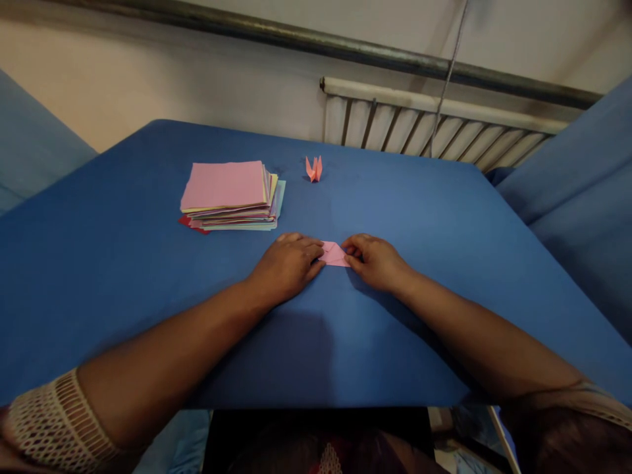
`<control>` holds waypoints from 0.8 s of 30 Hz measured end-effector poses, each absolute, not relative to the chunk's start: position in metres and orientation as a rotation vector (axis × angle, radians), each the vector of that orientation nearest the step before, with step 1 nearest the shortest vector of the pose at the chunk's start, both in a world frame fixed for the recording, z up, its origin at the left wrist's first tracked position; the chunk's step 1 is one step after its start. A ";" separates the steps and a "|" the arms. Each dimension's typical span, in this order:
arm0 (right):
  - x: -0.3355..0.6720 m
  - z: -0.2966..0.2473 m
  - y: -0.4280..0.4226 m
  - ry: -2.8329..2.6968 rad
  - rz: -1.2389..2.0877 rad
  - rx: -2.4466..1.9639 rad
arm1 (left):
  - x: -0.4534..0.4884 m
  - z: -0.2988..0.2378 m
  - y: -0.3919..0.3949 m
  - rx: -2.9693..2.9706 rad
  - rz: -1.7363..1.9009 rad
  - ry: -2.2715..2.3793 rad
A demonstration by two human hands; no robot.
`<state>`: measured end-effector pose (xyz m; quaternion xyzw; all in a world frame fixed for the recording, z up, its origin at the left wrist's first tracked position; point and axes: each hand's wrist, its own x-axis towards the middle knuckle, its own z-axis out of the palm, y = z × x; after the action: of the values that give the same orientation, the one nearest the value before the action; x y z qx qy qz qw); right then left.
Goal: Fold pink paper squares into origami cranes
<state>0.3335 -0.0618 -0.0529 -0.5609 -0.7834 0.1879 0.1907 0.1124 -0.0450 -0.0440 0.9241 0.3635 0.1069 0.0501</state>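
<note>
A small folded pink paper [334, 254] lies on the blue table [148, 276] in front of me. My left hand [289, 264] rests palm down on the paper's left end, fingers curled and pressing it flat. My right hand [374, 261] pinches the paper's right end with its fingertips. Most of the paper is hidden under the two hands; only the middle shows.
A stack of coloured paper squares [230, 194], pink on top, sits beyond my left hand. A small folded orange-pink paper figure [314, 168] stands further back. A radiator [434, 128] runs along the wall behind the table. Blue cushions flank both sides.
</note>
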 end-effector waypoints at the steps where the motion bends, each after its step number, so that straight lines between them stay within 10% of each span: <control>1: 0.332 -0.054 -0.065 -2.182 0.603 -1.560 | 0.112 -0.044 -0.045 2.807 0.331 1.097; 6: 0.321 -0.059 -0.085 -2.077 1.126 -1.464 | 0.107 -0.043 -0.047 2.755 0.350 1.048; 11: 0.326 -0.055 -0.076 -2.235 0.483 -1.420 | 0.108 -0.043 -0.046 2.740 0.346 1.043; 24: 0.335 -0.059 -0.039 -2.675 0.264 -0.988 | 0.115 -0.041 -0.049 2.739 0.357 1.123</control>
<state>0.3353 -0.0387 -0.0590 -0.3415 -0.9251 0.0912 0.1384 0.1151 -0.0494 -0.0415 0.9156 0.3755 0.1195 0.0800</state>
